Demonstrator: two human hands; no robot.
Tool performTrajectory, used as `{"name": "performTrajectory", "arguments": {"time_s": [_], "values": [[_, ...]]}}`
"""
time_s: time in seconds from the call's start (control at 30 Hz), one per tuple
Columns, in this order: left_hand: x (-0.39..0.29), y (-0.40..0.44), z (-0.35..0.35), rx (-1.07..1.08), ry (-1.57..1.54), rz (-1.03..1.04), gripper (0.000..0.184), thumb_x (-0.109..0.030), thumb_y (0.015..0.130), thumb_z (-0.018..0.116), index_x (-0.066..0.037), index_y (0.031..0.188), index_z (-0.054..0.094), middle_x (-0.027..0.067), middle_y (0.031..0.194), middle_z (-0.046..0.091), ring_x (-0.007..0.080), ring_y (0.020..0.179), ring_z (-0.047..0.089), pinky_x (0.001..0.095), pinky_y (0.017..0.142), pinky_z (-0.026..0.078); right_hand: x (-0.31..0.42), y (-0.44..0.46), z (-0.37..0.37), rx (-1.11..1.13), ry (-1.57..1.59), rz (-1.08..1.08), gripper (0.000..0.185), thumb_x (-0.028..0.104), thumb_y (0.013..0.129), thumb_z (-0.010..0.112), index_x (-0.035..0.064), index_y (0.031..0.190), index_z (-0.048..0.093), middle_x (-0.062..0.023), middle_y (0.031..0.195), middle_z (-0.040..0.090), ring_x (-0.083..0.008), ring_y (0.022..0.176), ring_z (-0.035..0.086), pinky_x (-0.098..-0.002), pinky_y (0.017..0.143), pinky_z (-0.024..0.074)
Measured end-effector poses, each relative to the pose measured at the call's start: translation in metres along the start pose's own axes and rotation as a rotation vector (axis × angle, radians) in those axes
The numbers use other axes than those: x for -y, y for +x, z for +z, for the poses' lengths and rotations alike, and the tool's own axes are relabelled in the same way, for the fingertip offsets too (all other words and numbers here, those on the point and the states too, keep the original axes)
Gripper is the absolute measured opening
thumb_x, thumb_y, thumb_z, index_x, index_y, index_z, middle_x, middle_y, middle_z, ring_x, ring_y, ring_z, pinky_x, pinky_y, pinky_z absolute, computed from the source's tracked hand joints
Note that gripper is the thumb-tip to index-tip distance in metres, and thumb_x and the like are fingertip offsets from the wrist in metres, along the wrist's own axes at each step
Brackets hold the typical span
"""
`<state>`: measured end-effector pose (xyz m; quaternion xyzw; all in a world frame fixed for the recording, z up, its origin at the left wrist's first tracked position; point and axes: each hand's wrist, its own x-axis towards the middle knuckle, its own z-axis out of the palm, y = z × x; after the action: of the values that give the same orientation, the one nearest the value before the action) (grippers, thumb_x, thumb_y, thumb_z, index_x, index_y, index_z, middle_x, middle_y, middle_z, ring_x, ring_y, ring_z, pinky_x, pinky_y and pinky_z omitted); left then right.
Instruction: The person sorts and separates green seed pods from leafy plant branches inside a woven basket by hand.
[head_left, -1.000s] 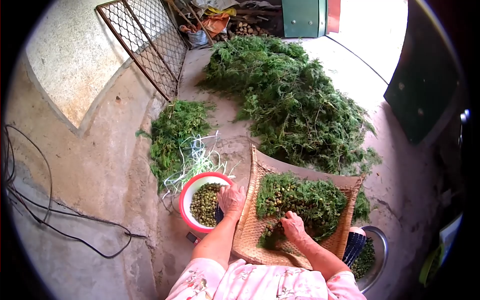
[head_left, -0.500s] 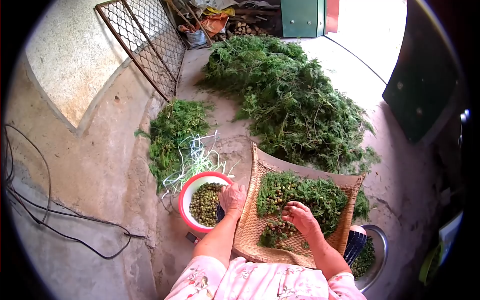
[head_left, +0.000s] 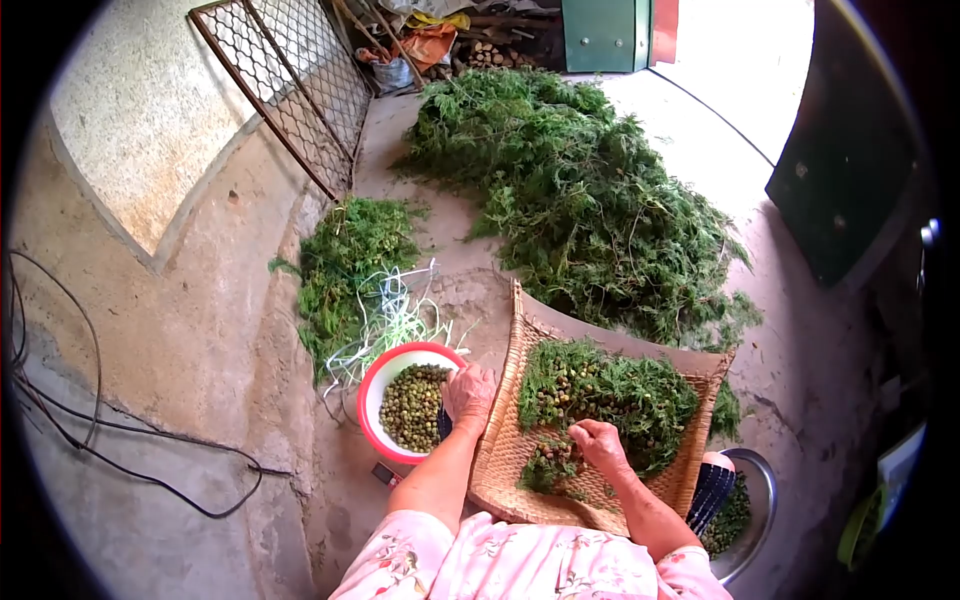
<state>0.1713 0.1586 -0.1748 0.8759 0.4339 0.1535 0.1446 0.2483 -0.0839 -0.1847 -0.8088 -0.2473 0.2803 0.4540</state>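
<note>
A shallow woven tray rests on my lap, holding green conifer sprigs mixed with small round seed cones. My left hand is closed at the tray's left rim, with part of its grip hidden. Over the lower middle of the tray, my right hand has its fingers pinched together among the cones. Whatever is between those fingertips is too small to make out. Left of the tray stands a red-rimmed white bowl with many loose cones in it.
A large heap of cut branches lies ahead on the concrete floor. Beside a smaller pile are pale plastic strips. A metal basin sits by my right leg. Black cable runs at left, near a leaning mesh frame.
My right hand has dipped toward the cones and its fingers have closed from a looser pose. The tray has shifted slightly right. My left hand stays near its rim.
</note>
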Motion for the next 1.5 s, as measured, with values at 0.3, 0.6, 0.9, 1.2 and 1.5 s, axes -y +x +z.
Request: {"name": "performTrajectory", "arguments": {"time_s": [0.3,0.6,0.9,1.2,1.5], "values": [[-0.002,-0.001,0.000,0.003,0.011,0.003,0.025,-0.034,0.080,0.058,-0.010,0.079,0.064,0.0064,0.087,0.065,0.0248,0.091,0.055,0.0396,0.079,0.040,0.020,-0.008,-0.009,0.069,0.470,0.205,0.024,0.020,0.091,0.048,-0.0014,0.090,0.059,-0.0025,0.061,0.054,-0.0091,0.041,0.043,-0.0250,0.037,0.0328],[0.000,-0.003,-0.006,0.019,-0.024,0.004,0.027,-0.034,0.080,0.055,-0.008,0.082,0.064,0.0074,0.090,0.065,0.0251,0.093,0.053,0.0393,0.083,0.038,0.016,-0.001,-0.017,-0.023,0.634,0.197,0.017,0.019,0.085,0.060,0.0025,0.082,0.059,-0.0057,0.065,0.056,-0.0134,0.056,0.054,-0.0292,0.050,0.0435],[-0.005,-0.004,-0.011,0.049,0.003,-0.005,0.027,-0.033,0.081,0.055,-0.008,0.084,0.064,0.0071,0.092,0.064,0.0251,0.095,0.052,0.0397,0.085,0.037,-0.032,0.001,0.009,0.078,-0.495,-0.234,0.013,0.003,0.072,0.064,0.0006,0.083,0.056,-0.0176,0.086,0.053,-0.0386,0.084,0.054,-0.0442,0.071,0.0458],[-0.002,-0.003,-0.009,0.055,0.010,-0.008,0.025,-0.032,0.081,0.054,-0.009,0.082,0.064,0.0069,0.090,0.064,0.0253,0.094,0.052,0.0405,0.083,0.037,-0.035,0.005,-0.001,0.096,-0.621,-0.205,0.020,0.007,0.073,0.063,0.0030,0.090,0.053,-0.0169,0.090,0.052,-0.0375,0.085,0.055,-0.0434,0.070,0.0477],[0.000,-0.001,-0.001,0.045,0.035,-0.009,0.026,-0.033,0.081,0.054,-0.009,0.079,0.064,0.0064,0.089,0.064,0.0249,0.093,0.053,0.0406,0.082,0.037,-0.038,0.005,0.023,-0.042,-0.779,-0.345,0.007,0.005,0.075,0.053,0.0027,0.081,0.056,-0.0143,0.082,0.054,-0.0342,0.080,0.057,-0.0421,0.067,0.0481]]}}
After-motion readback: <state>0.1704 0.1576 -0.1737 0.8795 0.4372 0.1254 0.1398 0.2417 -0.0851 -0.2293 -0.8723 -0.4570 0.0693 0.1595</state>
